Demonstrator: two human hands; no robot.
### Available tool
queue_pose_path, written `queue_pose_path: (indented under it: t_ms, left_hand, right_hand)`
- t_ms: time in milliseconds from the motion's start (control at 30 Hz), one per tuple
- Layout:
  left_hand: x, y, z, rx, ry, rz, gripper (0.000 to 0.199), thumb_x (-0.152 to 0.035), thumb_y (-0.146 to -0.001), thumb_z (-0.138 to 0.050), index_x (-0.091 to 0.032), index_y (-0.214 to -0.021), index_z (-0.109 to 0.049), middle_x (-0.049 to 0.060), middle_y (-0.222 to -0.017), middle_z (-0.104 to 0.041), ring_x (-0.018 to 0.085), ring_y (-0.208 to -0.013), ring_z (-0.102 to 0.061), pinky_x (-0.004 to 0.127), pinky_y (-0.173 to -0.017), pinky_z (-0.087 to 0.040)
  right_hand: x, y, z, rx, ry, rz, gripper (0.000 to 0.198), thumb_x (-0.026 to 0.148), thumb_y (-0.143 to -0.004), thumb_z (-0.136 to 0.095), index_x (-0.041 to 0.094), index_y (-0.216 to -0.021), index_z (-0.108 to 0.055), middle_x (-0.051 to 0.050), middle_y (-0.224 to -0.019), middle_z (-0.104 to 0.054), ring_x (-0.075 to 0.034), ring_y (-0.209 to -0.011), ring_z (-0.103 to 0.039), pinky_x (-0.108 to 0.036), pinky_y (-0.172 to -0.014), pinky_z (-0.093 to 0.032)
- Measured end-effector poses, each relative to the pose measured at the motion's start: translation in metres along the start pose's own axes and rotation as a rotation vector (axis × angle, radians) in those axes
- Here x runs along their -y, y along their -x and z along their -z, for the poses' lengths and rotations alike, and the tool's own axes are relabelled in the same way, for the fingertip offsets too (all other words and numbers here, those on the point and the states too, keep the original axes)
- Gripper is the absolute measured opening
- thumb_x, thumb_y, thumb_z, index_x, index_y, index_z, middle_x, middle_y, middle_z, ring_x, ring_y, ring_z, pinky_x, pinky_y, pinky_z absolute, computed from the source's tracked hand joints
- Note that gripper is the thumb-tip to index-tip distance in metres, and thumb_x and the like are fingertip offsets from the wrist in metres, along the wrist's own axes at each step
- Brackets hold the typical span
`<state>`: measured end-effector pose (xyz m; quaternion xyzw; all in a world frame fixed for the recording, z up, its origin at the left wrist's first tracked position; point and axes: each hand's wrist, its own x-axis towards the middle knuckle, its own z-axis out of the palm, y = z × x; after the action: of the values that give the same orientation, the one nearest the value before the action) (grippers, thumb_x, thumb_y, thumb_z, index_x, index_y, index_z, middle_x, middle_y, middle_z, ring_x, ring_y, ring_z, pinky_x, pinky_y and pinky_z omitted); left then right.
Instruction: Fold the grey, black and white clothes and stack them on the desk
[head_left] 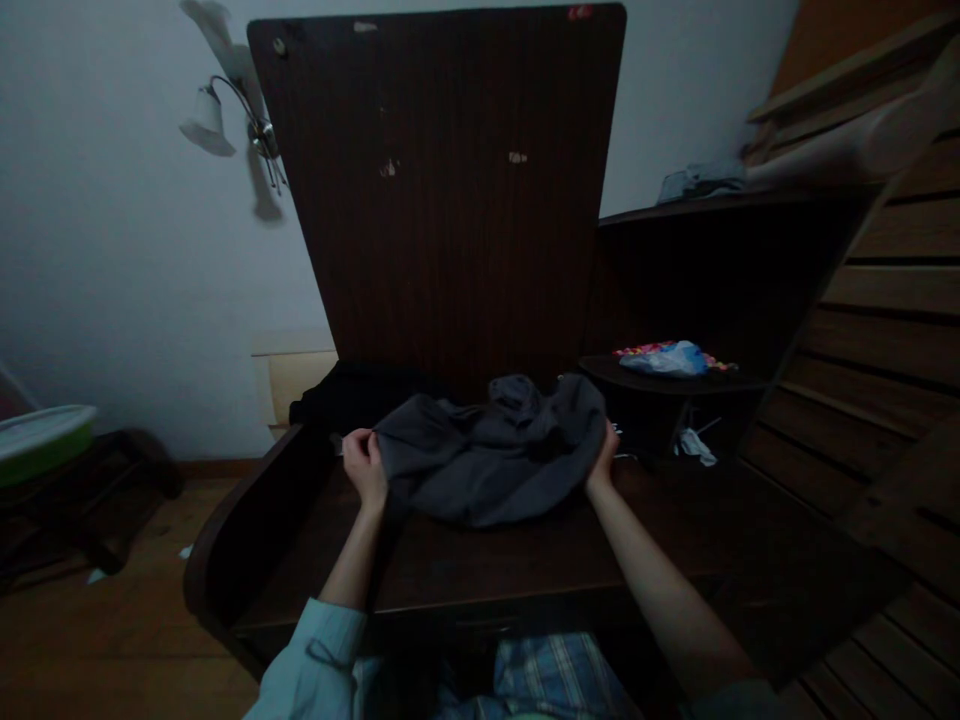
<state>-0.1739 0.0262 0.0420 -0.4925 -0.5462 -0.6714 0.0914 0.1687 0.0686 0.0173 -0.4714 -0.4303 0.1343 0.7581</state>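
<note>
A dark grey garment (pixel 487 465) is stretched between my two hands, bunched and wrinkled along its far side. Its exact kind cannot be made out. At its left end, my left hand (pixel 366 468) is closed on the edge with the thumb on top. My right hand (pixel 602 460) grips the opposite end, its fingers partly hidden by the cloth. The garment hangs low over the dark wooden desk top (pixel 480 565). Behind it on the left lies a black cloth (pixel 360 390).
A tall dark wooden panel (pixel 457 200) rises behind the desk. Right of it, a corner shelf (pixel 750 385) holds a blue-white plastic bag (pixel 667 360). A wall lamp (pixel 206 125) hangs at left. A green-sided tub (pixel 45 445) sits on a low stand. Wooden slats (pixel 892 330) stand far right.
</note>
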Motion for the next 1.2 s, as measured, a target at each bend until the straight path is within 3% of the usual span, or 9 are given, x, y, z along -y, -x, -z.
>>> queue_pose_path:
  t_ms: [100, 233, 367, 433, 533, 633, 733, 900, 1200]
  left_hand:
    - [0.010, -0.009, 0.004, -0.182, 0.010, 0.189, 0.014, -0.008, -0.066, -0.043, -0.019, -0.075, -0.046, 0.000, -0.074, -0.047, 0.015, -0.073, -0.049, 0.031, -0.072, -0.041]
    - [0.000, -0.002, 0.008, -0.372, 0.026, 0.050, 0.023, -0.005, -0.066, -0.040, -0.018, -0.083, -0.047, 0.003, -0.086, -0.048, 0.017, -0.087, -0.049, 0.035, -0.083, -0.037]
    - [-0.020, 0.020, 0.007, -0.020, 0.025, -0.326, 0.019, -0.010, -0.074, -0.039, -0.018, -0.088, -0.049, 0.005, -0.087, -0.053, 0.018, -0.086, -0.052, 0.033, -0.079, -0.041]
    - [-0.029, 0.031, 0.001, 0.366, 0.018, -0.477, 0.017, -0.017, -0.077, -0.042, -0.018, -0.092, -0.050, 0.005, -0.088, -0.056, 0.018, -0.085, -0.054, 0.031, -0.077, -0.043]
    - [-0.034, 0.044, -0.009, 0.862, -0.075, -0.580, 0.030, -0.032, -0.076, -0.054, -0.019, -0.102, -0.050, 0.007, -0.101, -0.057, 0.021, -0.095, -0.053, 0.034, -0.083, -0.042]
    - [-0.031, 0.051, -0.016, 1.053, -0.203, -0.545, 0.030, -0.036, -0.074, -0.057, -0.019, -0.098, -0.052, 0.008, -0.104, -0.058, 0.022, -0.097, -0.053, 0.035, -0.085, -0.041]
    - [-0.028, 0.053, -0.019, 1.065, -0.292, -0.435, 0.011, -0.029, -0.082, -0.047, -0.018, -0.085, -0.051, 0.006, -0.087, -0.061, 0.019, -0.084, -0.057, 0.030, -0.074, -0.043]
    - [-0.025, 0.038, -0.016, 0.821, -0.279, -0.080, 0.007, -0.026, -0.083, -0.042, -0.020, -0.081, -0.044, -0.001, -0.063, -0.056, 0.015, -0.057, -0.057, 0.023, -0.052, -0.038]
    - [0.019, -0.016, 0.031, -0.377, 0.014, 0.486, 0.013, -0.025, -0.073, -0.049, -0.022, -0.074, -0.036, -0.005, -0.065, -0.042, 0.013, -0.062, -0.049, 0.026, -0.060, -0.040]
  right_hand:
    - [-0.012, -0.009, 0.007, -0.096, -0.018, -0.033, 0.046, 0.043, -0.084, -0.015, 0.022, -0.088, -0.056, -0.006, -0.081, -0.058, -0.020, -0.079, -0.053, -0.037, -0.069, -0.044]
    - [-0.005, -0.010, 0.011, -0.393, -0.024, -0.045, 0.031, 0.042, -0.081, -0.028, 0.024, -0.096, -0.048, -0.005, -0.090, -0.054, -0.019, -0.089, -0.052, -0.038, -0.079, -0.042]
    - [0.021, 0.006, 0.010, -0.379, 0.048, 0.291, 0.028, 0.037, -0.079, -0.038, 0.019, -0.101, -0.044, -0.008, -0.098, -0.050, -0.020, -0.094, -0.050, -0.040, -0.084, -0.039]
    - [0.031, 0.020, 0.004, -0.205, 0.122, 0.499, 0.029, 0.033, -0.078, -0.042, 0.018, -0.102, -0.044, -0.009, -0.098, -0.050, -0.022, -0.095, -0.050, -0.040, -0.084, -0.040]
    - [0.038, 0.044, -0.009, 0.329, 0.259, 0.625, 0.032, 0.029, -0.077, -0.044, 0.018, -0.107, -0.045, -0.008, -0.094, -0.053, -0.020, -0.088, -0.053, -0.036, -0.079, -0.043]
    - [0.038, 0.060, -0.023, 0.869, 0.499, 0.559, 0.037, 0.031, -0.075, -0.050, 0.019, -0.109, -0.048, -0.008, -0.098, -0.055, -0.020, -0.090, -0.054, -0.033, -0.079, -0.043]
    - [0.037, 0.066, -0.029, 1.029, 0.681, 0.440, 0.037, 0.036, -0.071, -0.055, 0.017, -0.103, -0.054, -0.010, -0.099, -0.058, -0.023, -0.093, -0.054, -0.033, -0.079, -0.041]
    - [0.041, 0.063, -0.027, 1.026, 0.630, 0.318, 0.014, 0.030, -0.071, -0.054, 0.020, -0.081, -0.058, -0.001, -0.068, -0.061, -0.015, -0.062, -0.056, -0.023, -0.058, -0.038]
    - [0.035, 0.063, -0.028, 0.925, 0.556, 0.296, 0.015, 0.031, -0.072, -0.051, 0.019, -0.077, -0.060, -0.002, -0.065, -0.063, -0.016, -0.060, -0.056, -0.024, -0.057, -0.036]
